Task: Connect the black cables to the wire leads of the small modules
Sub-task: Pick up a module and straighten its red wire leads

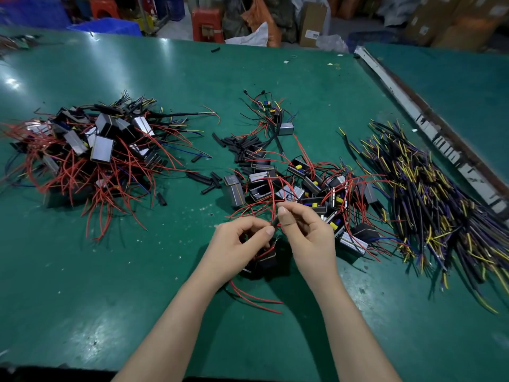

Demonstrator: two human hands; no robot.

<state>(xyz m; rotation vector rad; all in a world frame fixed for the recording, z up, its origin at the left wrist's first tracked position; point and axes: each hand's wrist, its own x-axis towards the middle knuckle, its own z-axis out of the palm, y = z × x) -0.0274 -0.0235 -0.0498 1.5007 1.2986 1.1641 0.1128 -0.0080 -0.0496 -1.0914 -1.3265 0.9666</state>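
Pinching a short black sleeve (pixel 275 222) between left hand (pixel 237 241) and right hand (pixel 303 230), long axis pointing up-right; module (pixel 265 261) hanging just below both grips, red lead (pixel 273 199) rising above.

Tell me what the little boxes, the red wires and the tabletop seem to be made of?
Boxes: probably metal shells, since their grey faces are flat and glossy; black edges could be plastic or tape. Red wires: thin and limp, so likely soft plastic insulation over a conductor I cannot see. Tabletop: a green mat with a dull sheen and scuffs, perhaps rubber or vinyl.
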